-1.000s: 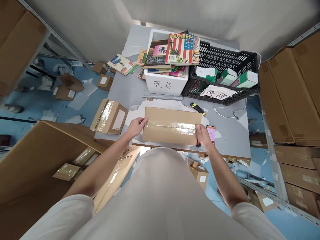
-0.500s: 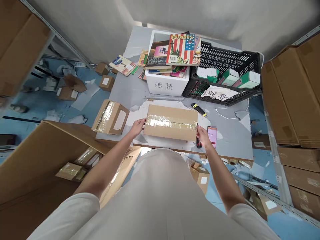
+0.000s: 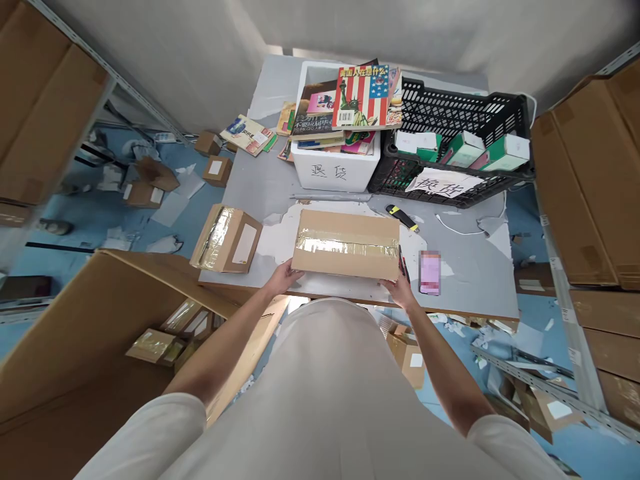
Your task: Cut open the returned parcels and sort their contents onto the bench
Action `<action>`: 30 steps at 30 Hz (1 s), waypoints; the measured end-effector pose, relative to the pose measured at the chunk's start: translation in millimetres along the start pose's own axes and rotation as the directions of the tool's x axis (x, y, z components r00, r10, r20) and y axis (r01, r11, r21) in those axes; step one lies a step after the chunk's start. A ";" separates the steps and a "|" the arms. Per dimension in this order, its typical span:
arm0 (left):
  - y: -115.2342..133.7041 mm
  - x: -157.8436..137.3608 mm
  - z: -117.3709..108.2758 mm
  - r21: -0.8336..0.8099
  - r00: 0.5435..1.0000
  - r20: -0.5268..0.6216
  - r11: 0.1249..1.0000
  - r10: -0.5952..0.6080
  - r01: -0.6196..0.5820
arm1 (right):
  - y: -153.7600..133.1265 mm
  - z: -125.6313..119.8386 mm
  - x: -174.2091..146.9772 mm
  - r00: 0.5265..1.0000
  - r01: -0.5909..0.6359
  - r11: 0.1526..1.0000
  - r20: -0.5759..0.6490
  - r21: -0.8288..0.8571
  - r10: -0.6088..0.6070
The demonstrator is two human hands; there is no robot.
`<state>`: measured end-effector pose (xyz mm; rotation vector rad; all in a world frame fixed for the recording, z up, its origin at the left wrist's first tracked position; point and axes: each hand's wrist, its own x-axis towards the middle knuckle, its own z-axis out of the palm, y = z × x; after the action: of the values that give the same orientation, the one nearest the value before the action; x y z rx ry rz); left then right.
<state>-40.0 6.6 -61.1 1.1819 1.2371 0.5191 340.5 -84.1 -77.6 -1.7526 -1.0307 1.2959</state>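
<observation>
Grey worktop (image 3: 280, 187) stands between shelves of cartons, blue floor below. On its near edge lies a flat taped box (image 3: 346, 244), held at both near corners — the left hand (image 3: 286, 275) curls under the left corner, the right hand (image 3: 396, 288) grips the right one, fingers closed against the cardboard. Just right of the box lies a phone (image 3: 430, 272); a yellow cutter (image 3: 401, 218) lies behind it. A smaller parcel (image 3: 227, 239) sits at the worktop's left edge. Farther back — a white bin (image 3: 334, 175) stacked with books and a black crate (image 3: 453, 143).
</observation>
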 end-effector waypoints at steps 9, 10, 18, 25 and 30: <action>37.6 -0.4 -4.3 0.113 0.989 -0.100 0.989 0.112 -0.101 | -59.1 -20.3 2.6 0.988 0.151 0.921 0.028 -0.358 -0.151; 45.9 0.7 -3.8 0.184 0.983 -0.140 0.979 0.116 -0.089 | -68.8 -22.6 5.2 0.986 0.156 0.887 0.017 -0.434 -0.165; 88.3 48.1 1.8 0.534 0.927 -0.373 0.826 0.042 0.177 | -115.4 -15.9 52.8 0.990 -0.114 0.708 -0.135 -0.697 0.027; 80.6 72.4 -8.1 0.428 0.927 -0.370 0.876 -0.054 0.222 | -107.0 -16.5 73.0 0.982 -0.186 0.801 -0.105 -0.569 0.154; 42.3 51.9 -16.8 0.012 0.964 -0.257 0.997 -0.067 0.072 | -62.3 -22.6 47.8 0.994 -0.094 0.988 -0.059 -0.123 0.087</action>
<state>-27.3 72.4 -44.5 1.1092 1.5035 0.6223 359.4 -16.4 -36.0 -1.9384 -1.0321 1.2552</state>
